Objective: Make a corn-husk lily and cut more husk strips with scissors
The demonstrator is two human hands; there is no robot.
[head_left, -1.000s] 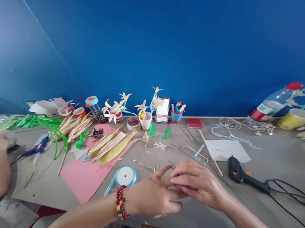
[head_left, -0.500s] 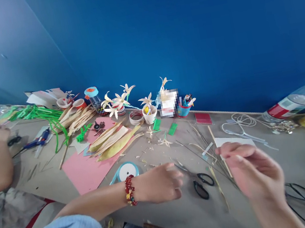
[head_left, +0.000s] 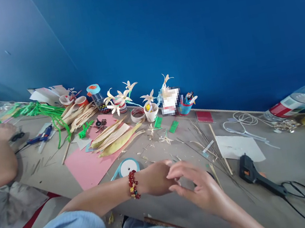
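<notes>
My left hand (head_left: 156, 178), with a red beaded bracelet (head_left: 133, 185) at its wrist, is over the table in front of me. Its fingers look curled, but most are covered by my other hand, so anything they hold is hidden. My right hand (head_left: 197, 184) reaches across to the left fingertips, its thumb and forefinger apart in a curve, with nothing visible between them. Behind the right hand, only a bit of the black scissors (head_left: 210, 174) shows. A roll of blue ribbon (head_left: 128, 167) lies just beyond the left wrist.
A black glue gun (head_left: 259, 175) with its cord lies at right beside white paper (head_left: 239, 147). Thin wires and a wooden stick (head_left: 220, 149) lie nearby. Farther back are dried husks (head_left: 115, 138), pink paper (head_left: 86, 167) and cups with husk flowers (head_left: 151, 112). Another person's arm (head_left: 2, 156) is at left.
My right hand has moved left from above the glue gun to my left hand's fingertips, uncovering the glue gun and the white paper. The scissors are now mostly hidden.
</notes>
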